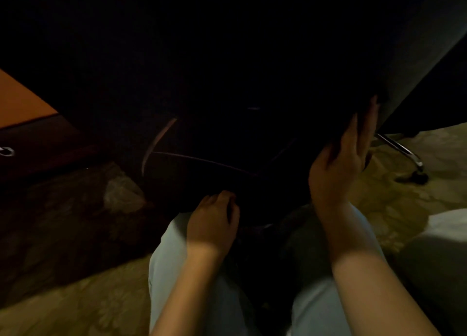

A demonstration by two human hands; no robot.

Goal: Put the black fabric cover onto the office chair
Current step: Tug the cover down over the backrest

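**Cover over the chair back, both hands on it**

The black cover [227,70] hangs over the chair [400,148] back. Left hand [214,222] fingers are clamped on its bottom hem. Right hand [338,164] fingers are straight, together, flat against the side edge.

The black fabric cover [227,70] fills my view from nine round to two o'clock, dark and almost featureless, with its lower edge towards six. The office chair [399,147] shows only a chrome leg at three o'clock.
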